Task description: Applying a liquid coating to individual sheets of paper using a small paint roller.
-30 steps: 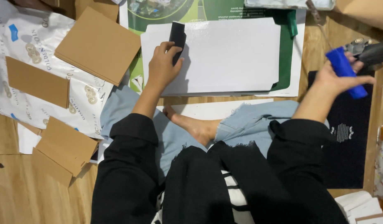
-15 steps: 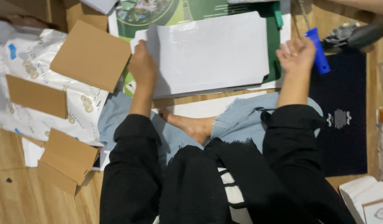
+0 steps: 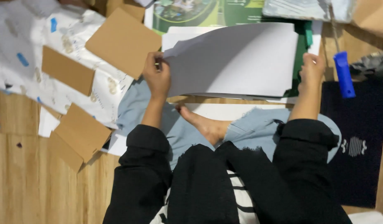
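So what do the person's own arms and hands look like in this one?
Both arms wear long black sleeves that end at the forearm, with wide, loose cuffs. The left hand and right hand are bare: no gloves. No rings, watch or other markings can be made out at this size.

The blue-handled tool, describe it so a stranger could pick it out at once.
Start at the large white sheet held by both hands. Just past the right hand, beside the dark mat, lies the blue-handled tool. It is the only bright blue, stick-shaped thing there.
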